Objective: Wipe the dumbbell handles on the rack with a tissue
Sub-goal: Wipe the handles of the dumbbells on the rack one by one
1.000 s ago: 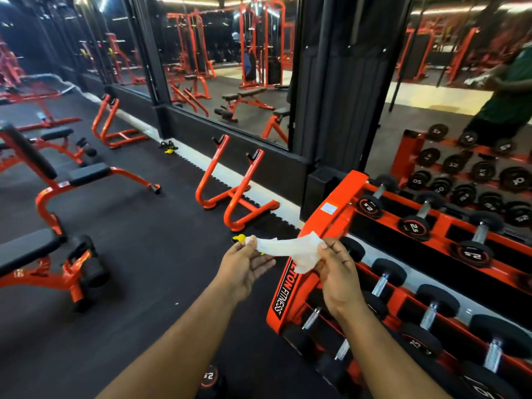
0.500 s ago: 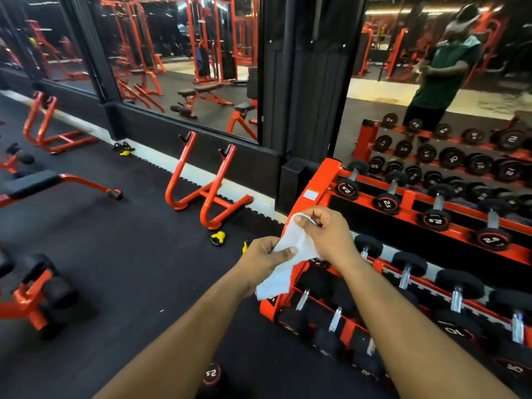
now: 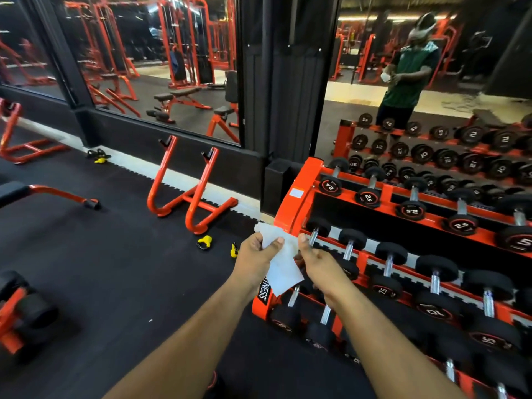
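A white tissue (image 3: 280, 264) hangs in front of the left end of the orange dumbbell rack (image 3: 298, 203). My left hand (image 3: 254, 256) pinches its upper left part between thumb and fingers. My right hand (image 3: 318, 264) holds its right edge, thumb up, with the fingers curled underneath. Black dumbbells with chrome handles fill the rack's three tiers. The closest handle (image 3: 313, 237) on the middle tier lies just right of my right thumb and is not touched. Lower-tier handles (image 3: 293, 296) sit below the tissue.
A mirror wall behind the rack reflects the dumbbells and a person. A black pillar (image 3: 288, 82) stands at the rack's left end. On the black floor are an orange stand (image 3: 190, 197), yellow clips (image 3: 204, 242) and orange benches (image 3: 57, 194) at left.
The view has swung right and closer to the rack. Both hands shifted their grip, and the tissue now hangs lower and more spread between them.
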Available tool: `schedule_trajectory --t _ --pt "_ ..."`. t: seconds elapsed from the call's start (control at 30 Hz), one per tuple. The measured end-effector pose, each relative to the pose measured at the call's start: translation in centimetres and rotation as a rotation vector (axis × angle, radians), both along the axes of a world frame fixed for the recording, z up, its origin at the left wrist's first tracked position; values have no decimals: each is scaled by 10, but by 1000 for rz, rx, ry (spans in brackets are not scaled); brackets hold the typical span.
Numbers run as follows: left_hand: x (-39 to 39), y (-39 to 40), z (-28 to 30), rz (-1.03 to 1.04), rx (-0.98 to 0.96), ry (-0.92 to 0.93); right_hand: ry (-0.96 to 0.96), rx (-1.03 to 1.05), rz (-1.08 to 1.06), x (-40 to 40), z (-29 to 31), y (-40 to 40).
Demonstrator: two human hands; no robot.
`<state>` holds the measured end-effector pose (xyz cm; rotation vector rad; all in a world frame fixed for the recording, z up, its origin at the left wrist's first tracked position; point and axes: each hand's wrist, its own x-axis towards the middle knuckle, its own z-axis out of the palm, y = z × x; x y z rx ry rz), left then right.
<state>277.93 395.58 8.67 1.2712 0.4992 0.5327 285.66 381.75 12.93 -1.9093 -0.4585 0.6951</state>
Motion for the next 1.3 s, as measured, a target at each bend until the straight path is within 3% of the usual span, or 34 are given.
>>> schedule_trajectory --t 0.27,0.4,0.47,0.67,0.83,0.97,1.13,1.3 --pt "21 -17 2 -3 51 25 -87 222 -88 39 -8 -20" --pt "41 -32 8 -49 -27 70 333 437 -175 66 -10 -36" --pt "53 -41 10 -88 -23 88 429 476 -159 79 -9 -42" --pt "99 -66 14 -18 111 161 157 378 -163 130 -8 -72" --pt "126 -87 16 10 180 134 177 95 149 165 -15 -98" --pt "144 -101 15 72 121 124 198 312 81 177 -24 -108" --pt "149 -93 12 100 -65 143 79 369 262 195 -29 -123" --pt "150 -92 9 -130 -71 201 21 428 148 195 -30 -105"
